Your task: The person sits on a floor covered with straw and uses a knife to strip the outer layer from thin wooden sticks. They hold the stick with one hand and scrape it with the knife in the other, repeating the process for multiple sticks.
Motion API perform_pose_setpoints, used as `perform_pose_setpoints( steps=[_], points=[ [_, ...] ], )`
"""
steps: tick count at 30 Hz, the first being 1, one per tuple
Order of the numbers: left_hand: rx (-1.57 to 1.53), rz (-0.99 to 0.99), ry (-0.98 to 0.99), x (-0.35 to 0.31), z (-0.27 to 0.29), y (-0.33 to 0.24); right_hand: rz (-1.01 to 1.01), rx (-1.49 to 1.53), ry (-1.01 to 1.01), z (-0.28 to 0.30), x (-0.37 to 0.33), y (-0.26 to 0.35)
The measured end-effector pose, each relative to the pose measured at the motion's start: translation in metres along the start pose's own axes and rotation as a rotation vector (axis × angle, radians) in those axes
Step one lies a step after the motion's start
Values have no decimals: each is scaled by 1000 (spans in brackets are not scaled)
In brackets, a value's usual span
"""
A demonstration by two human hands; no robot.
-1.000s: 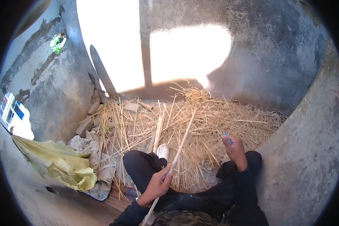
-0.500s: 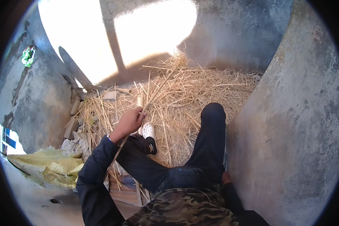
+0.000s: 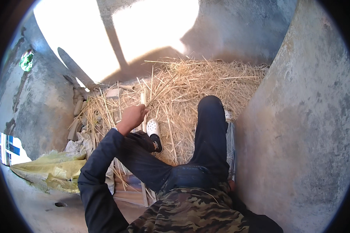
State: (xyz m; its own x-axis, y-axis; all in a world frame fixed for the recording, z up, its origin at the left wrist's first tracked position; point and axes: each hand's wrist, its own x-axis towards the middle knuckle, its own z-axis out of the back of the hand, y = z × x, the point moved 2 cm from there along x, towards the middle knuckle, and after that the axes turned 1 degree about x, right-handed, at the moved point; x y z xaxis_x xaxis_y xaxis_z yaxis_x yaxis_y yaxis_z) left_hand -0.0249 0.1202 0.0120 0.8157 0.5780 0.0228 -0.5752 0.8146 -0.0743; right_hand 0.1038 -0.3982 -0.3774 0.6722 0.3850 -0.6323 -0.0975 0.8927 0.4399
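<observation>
My left hand [image 3: 133, 117] is closed around a long thin stick [image 3: 156, 95], in front of my left leg. From the fist the stick slants away to the right, and its far end blends into a heap of loose dry straw [image 3: 206, 79]. Only a sliver of my right hand [image 3: 231, 185] shows, low beside my right thigh and close to the right wall. Its fingers are hidden. Below my left hand, a white perforated clog [image 3: 153, 127] on my left foot stands on the straw.
Rough plastered walls rise at the back, left and right [image 3: 295, 143]. A torn yellowish sack [image 3: 52, 171] lies at the left, near a small hole [image 3: 60, 204] in the grey surface. Rubble and pieces of wood [image 3: 74, 130] line the left side.
The stick's far end has come down from near the back wall into the straw, and the wisp of straw raised there no longer stands out. My right knee has shifted slightly left.
</observation>
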Motion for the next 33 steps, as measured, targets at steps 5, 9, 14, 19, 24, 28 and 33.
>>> perform_pose_setpoints(
  steps=[5, 9, 14, 19, 24, 28, 33],
  points=[
    [217, -117, 37, 8, 2, 23, -72, -8, -28, -11, -25, -54],
    [329, -161, 85, 16, 14, 42, -82, -8, -45, -18, -32, -63],
    [442, -178, 121, 30, 15, 43, -67, -7, -67, -24, -30, -56],
    [469, -183, 138, 42, -5, 43, -32, -18, -128, -22, -30, -51],
    [498, -181, 185, 63, -23, 24, 106, 32, -397, -12, -35, -51],
    [464, -167, 176, 82, -38, 20, 73, 356, -317, 29, -41, -23],
    [444, -124, 139, 110, -87, 29, -47, 715, -171, 166, -115, 139]
  ],
)
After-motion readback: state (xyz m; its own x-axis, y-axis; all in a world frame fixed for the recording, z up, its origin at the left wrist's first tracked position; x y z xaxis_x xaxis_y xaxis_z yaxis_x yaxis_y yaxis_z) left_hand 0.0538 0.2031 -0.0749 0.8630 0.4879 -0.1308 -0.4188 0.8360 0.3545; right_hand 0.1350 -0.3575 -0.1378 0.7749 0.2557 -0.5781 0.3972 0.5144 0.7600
